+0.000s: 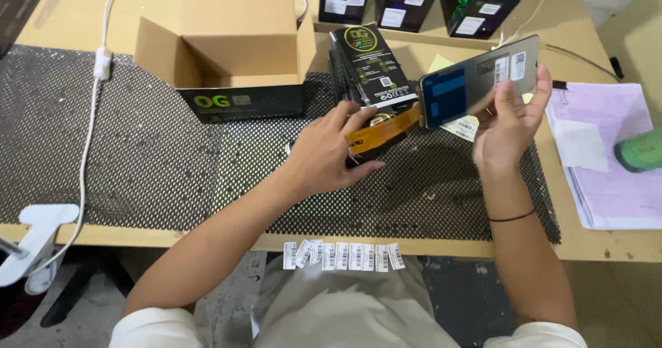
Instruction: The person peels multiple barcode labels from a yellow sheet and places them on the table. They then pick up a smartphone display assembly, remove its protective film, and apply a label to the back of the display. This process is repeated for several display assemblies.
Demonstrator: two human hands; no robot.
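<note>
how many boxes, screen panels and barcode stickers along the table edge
open cardboard box: 1
black boxes at the back: 3
slim black packages: several, stacked, count unclear
screen panel, held in right hand: 1
barcode stickers: 8
total counted: 13

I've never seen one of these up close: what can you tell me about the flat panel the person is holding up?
The flat panel is a thin dark rectangle, glossy-looking, with white stickers near its upper end and a blue patch lower down. The right hand holds it tilted above the black mesh mat. An orange ribbon strip runs from its lower end to the left hand, which touches the strip.
</note>
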